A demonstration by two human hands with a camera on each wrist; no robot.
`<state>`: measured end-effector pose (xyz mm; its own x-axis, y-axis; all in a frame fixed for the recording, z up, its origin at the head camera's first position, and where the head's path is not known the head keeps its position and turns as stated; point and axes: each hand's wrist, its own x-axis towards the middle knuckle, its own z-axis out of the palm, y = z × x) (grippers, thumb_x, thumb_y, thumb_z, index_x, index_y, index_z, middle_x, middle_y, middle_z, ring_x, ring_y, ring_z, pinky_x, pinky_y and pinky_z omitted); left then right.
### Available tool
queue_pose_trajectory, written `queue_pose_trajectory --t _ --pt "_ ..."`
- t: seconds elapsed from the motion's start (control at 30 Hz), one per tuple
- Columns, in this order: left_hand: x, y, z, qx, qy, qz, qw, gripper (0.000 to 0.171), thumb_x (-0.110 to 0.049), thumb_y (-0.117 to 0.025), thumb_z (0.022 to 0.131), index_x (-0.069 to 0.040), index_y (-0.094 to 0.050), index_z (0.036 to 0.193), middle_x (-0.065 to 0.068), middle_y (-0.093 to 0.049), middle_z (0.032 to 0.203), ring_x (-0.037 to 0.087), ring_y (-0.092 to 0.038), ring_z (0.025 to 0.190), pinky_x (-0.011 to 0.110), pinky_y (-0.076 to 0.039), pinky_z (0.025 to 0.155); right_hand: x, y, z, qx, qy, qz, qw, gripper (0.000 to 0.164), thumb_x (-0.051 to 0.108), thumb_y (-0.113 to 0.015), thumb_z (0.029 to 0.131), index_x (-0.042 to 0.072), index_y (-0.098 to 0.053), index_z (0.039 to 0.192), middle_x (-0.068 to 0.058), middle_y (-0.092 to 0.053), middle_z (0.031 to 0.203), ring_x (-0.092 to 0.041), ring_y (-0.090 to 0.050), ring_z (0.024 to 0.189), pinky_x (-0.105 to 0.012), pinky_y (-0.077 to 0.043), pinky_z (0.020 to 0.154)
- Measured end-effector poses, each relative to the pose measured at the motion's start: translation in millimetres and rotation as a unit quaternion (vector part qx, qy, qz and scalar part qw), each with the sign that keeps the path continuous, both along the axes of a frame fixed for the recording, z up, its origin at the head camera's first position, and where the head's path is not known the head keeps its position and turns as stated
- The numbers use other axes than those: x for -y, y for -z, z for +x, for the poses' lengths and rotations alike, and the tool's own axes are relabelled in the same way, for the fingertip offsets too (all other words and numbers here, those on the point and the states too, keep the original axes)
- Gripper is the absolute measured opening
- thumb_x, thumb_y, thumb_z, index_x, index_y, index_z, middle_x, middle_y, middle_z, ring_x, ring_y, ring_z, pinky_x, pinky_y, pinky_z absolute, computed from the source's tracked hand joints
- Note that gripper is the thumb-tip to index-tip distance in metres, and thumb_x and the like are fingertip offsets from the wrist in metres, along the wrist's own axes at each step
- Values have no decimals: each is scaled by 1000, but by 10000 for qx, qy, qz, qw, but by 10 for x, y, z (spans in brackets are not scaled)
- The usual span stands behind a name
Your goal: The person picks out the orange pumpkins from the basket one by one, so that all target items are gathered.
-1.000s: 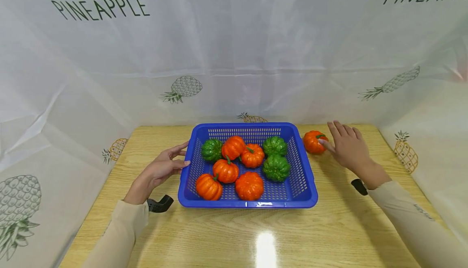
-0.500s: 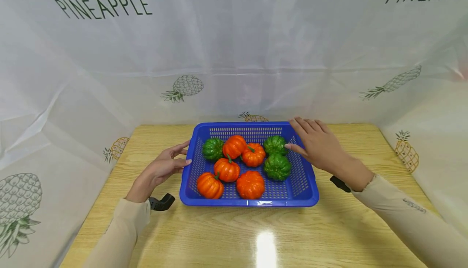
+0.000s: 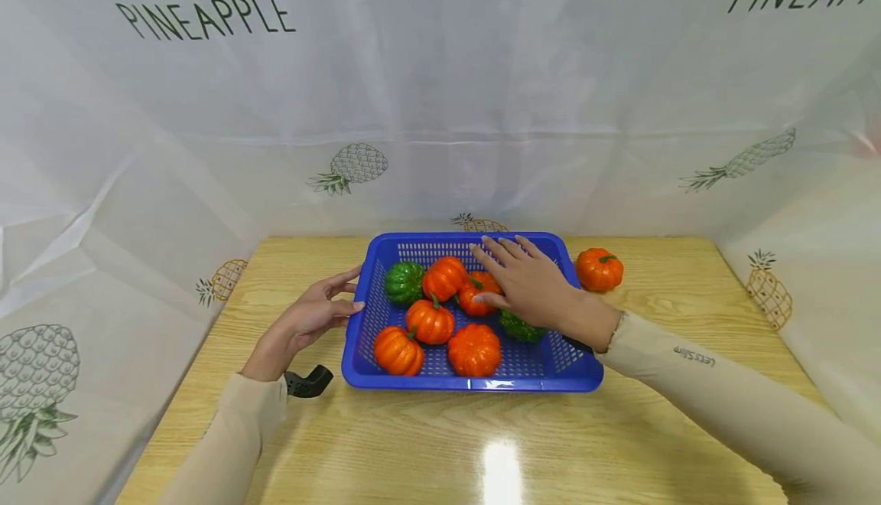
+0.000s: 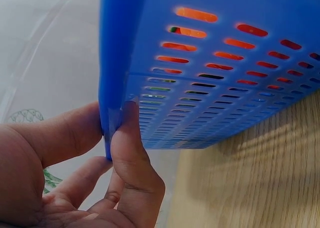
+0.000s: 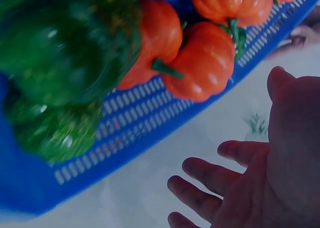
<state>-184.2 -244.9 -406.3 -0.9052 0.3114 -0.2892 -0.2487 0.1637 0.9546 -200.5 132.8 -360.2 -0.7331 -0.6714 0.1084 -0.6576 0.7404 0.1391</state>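
Observation:
A blue plastic basket (image 3: 420, 384) with slotted walls stands on the table, holding several small orange pumpkins (image 3: 475, 350) and green pumpkins (image 3: 404, 283). My left hand (image 3: 310, 315) pinches its left rim; the left wrist view shows the thumb and index finger (image 4: 131, 153) on either side of the edge. Above the right part of the basket is my right hand (image 3: 533, 287), fingers spread and holding nothing. It hides one green pumpkin in the head view and partly covers another green pumpkin (image 3: 521, 327). One orange pumpkin (image 3: 599, 269) lies on the table beside the basket's right wall.
The wooden table (image 3: 385, 444) ends at a white sheet (image 3: 440, 92) printed with pineapples, which hangs behind and at both sides. A black wrist mount (image 3: 308, 381) sticks out from the left wrist near the basket's front left corner.
My right hand has moved left, from the orange pumpkin on the table to over the basket, carrying nothing. That pumpkin stays in place. My left hand keeps its hold on the rim.

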Motion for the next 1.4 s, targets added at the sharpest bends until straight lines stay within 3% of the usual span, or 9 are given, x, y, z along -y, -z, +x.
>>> queue_pose_trajectory --t 0.4,0.6,1.03,1.4 --pt "-3 -12 0 12 -33 8 10000 77 4 -58 104 -8 -19 170 24 -38 144 11 -72 91 28 -61 83 367 145 -97 239 -128 272 9993 75 56 -53 107 6 -42 162 -23 -49 158 -43 -50 144 -59 -34 123" --pt "-8 -13 1 3 -42 -1 10000 77 4 -58 104 -7 -20 170 25 -38 144 11 -72 91 29 -61 84 469 195 -128 147 -192 322 9992 70 52 -55 108 5 -46 159 -23 -56 151 -42 -56 136 -58 -40 119" --pt "5 18 -11 -7 -48 -1 10000 77 3 -58 104 -8 -20 170 25 -38 145 10 -71 90 29 -61 85 629 308 -286 160 164 203 9995 65 50 -60 106 9 -52 155 -16 -68 135 -37 -63 127 -55 -44 116" --pt "-3 9 -14 20 -15 -17 10000 77 2 -59 104 -9 -20 170 25 -39 145 10 -70 89 27 -61 83 507 199 -220 -4 99 -295 9995 62 45 -66 103 13 -54 154 -14 -68 138 -36 -63 127 -53 -46 114"
